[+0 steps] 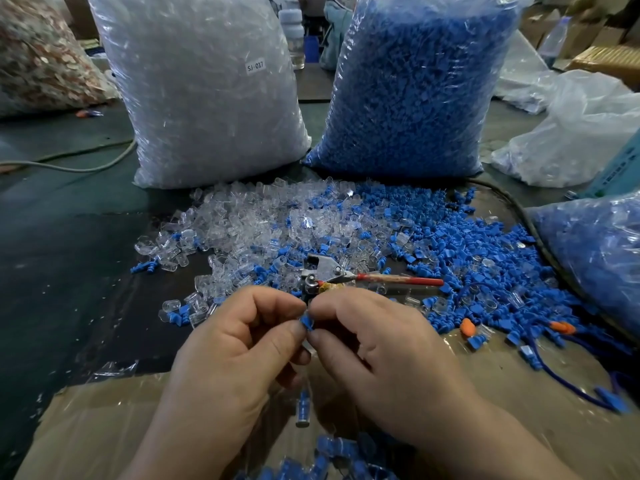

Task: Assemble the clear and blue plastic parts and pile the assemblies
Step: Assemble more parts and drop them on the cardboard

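Just in front of red-handled tool, both hands meeting on one blue part. Left hand pinching it between thumb and forefinger, other fingers curling inward. Right hand pinching same part from opposite side with thumb and forefinger tips. Behind tool, loose clear parts lying scattered; blue parts lying scattered to tool's right. Farther behind tool, bag of clear parts and bag of blue parts standing upright. Nearer than tool, below wrists, assemblies lying heaped on cardboard.
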`<control>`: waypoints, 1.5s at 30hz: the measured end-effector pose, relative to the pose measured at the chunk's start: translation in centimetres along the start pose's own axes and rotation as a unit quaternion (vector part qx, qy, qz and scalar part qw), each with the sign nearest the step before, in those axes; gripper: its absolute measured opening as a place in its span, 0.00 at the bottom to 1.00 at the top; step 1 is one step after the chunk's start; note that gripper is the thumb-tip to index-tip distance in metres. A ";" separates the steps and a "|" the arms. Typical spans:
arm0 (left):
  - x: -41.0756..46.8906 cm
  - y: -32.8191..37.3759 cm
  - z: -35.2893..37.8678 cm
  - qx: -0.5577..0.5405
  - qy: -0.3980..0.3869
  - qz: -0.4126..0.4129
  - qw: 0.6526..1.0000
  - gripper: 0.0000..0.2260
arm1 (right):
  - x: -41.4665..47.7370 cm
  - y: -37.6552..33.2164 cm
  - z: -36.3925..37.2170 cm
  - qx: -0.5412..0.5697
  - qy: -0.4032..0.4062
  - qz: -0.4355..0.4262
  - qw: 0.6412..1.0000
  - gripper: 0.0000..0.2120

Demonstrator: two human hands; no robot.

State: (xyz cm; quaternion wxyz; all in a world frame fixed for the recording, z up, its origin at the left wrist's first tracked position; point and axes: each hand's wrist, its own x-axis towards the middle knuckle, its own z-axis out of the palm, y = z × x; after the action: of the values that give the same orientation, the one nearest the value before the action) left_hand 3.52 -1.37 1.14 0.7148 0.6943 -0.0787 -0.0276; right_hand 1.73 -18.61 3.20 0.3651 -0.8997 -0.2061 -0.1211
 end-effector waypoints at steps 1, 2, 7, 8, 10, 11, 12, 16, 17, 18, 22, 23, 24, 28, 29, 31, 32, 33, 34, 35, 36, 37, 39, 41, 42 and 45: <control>0.0 -0.1 0.0 0.013 0.002 0.001 1.000 0.11 | 0.0 0.1 0.0 -0.014 -0.003 -0.016 1.000 0.09; 0.1 -0.1 -0.1 0.022 0.002 0.003 1.000 0.10 | 0.0 0.1 0.1 -0.018 -0.005 -0.028 0.999 0.10; 0.2 -0.5 -0.3 0.044 0.034 -0.010 0.998 0.04 | 0.2 0.4 0.2 -0.098 0.016 -0.027 0.995 0.14; 0.3 -0.9 -0.5 0.042 0.047 -0.015 0.998 0.06 | 0.3 0.9 0.2 -0.156 0.017 0.005 0.988 0.20; 0.4 -1.2 -0.9 0.037 0.066 -0.027 0.997 0.13 | 0.6 2.0 -0.3 -0.255 -0.018 0.098 0.962 0.31; 0.4 -1.2 -0.9 0.037 0.069 -0.029 0.996 0.15 | 0.6 2.7 -0.6 -0.287 -0.049 0.139 0.946 0.33; 0.5 -1.1 -0.9 0.036 0.068 -0.030 0.997 0.16 | 0.7 3.3 -0.7 -0.311 -0.077 0.166 0.933 0.34; 0.5 -1.0 -0.7 0.029 0.053 -0.038 0.997 0.17 | 0.9 4.2 -0.7 -0.350 -0.094 0.189 0.913 0.34; 0.5 -1.0 -0.7 0.028 0.050 -0.040 0.998 0.17 | 1.0 4.2 -0.7 -0.353 -0.091 0.190 0.912 0.34; 0.5 -1.1 -0.7 0.025 0.050 -0.040 0.998 0.17 | 1.1 4.2 -0.7 -0.355 -0.089 0.191 0.911 0.33; 0.8 -1.2 -0.8 -0.003 0.070 -0.045 0.997 0.16 | 1.4 3.8 -0.9 -0.351 -0.070 0.184 0.915 0.25; 0.8 -1.2 -0.9 -0.010 0.074 -0.046 0.996 0.15 | 1.4 3.7 -1.1 -0.331 -0.056 0.179 0.925 0.22; 0.9 -1.2 -1.0 -0.016 0.079 -0.045 0.996 0.14 | 1.3 3.5 -1.3 -0.297 -0.043 0.172 0.938 0.20; 0.9 -1.0 -1.3 -0.034 0.098 -0.033 0.994 0.13 | 0.6 2.4 -1.9 -0.177 -0.023 0.145 0.973 0.20; 1.0 -0.9 -1.3 -0.030 0.101 -0.025 0.994 0.13 | 0.4 2.2 -2.0 -0.173 -0.031 0.135 0.975 0.21; 1.1 -0.7 -1.3 -0.028 0.103 -0.009 0.994 0.15 | 0.2 1.6 -2.2 -0.176 -0.054 0.110 0.977 0.22; 1.0 -0.6 -1.3 -0.034 0.103 -0.004 0.994 0.16 | 0.1 1.5 -2.4 -0.176 -0.065 0.098 0.977 0.22; 1.0 -0.5 -1.3 -0.038 0.100 0.000 0.994 0.15 | 0.2 1.3 -2.5 -0.174 -0.073 0.091 0.978 0.22; 0.9 -0.4 -1.4 -0.041 0.095 0.005 0.995 0.15 | 0.2 1.3 -2.6 -0.173 -0.081 0.086 0.978 0.22; 0.9 -0.3 -1.5 -0.042 0.090 0.009 0.995 0.15 | 0.2 1.3 -2.6 -0.174 -0.089 0.081 0.977 0.22; 0.8 -0.3 -1.5 -0.041 0.088 0.012 0.995 0.15 | 0.2 1.3 -2.5 -0.177 -0.097 0.075 0.977 0.23; 0.8 -0.3 -1.6 -0.038 0.087 0.015 0.995 0.16 | 0.2 1.4 -2.4 -0.179 -0.104 0.071 0.976 0.25; 0.8 -0.2 -1.6 -0.031 0.088 0.022 0.995 0.13 | 0.2 1.5 -2.4 -0.179 -0.110 0.067 0.975 0.25; 0.8 -0.1 -1.6 -0.037 0.081 0.028 0.996 0.07 | 0.3 1.7 -2.4 -0.177 -0.109 0.064 0.976 0.25; 0.8 -0.1 -1.6 -0.038 0.077 0.030 0.996 0.06 | 0.4 1.7 -2.4 -0.181 -0.111 0.063 0.975 0.25; 0.8 -0.1 -1.5 -0.029 0.068 0.040 0.996 0.08 | 0.6 1.7 -2.3 -0.207 -0.121 0.052 0.969 0.24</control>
State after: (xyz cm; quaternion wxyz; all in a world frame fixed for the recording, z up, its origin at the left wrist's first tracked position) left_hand 4.59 0.02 1.06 0.7387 0.6701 -0.0565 0.0458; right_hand 2.87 -21.13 3.98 0.1488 -0.9733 -0.1720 -0.0325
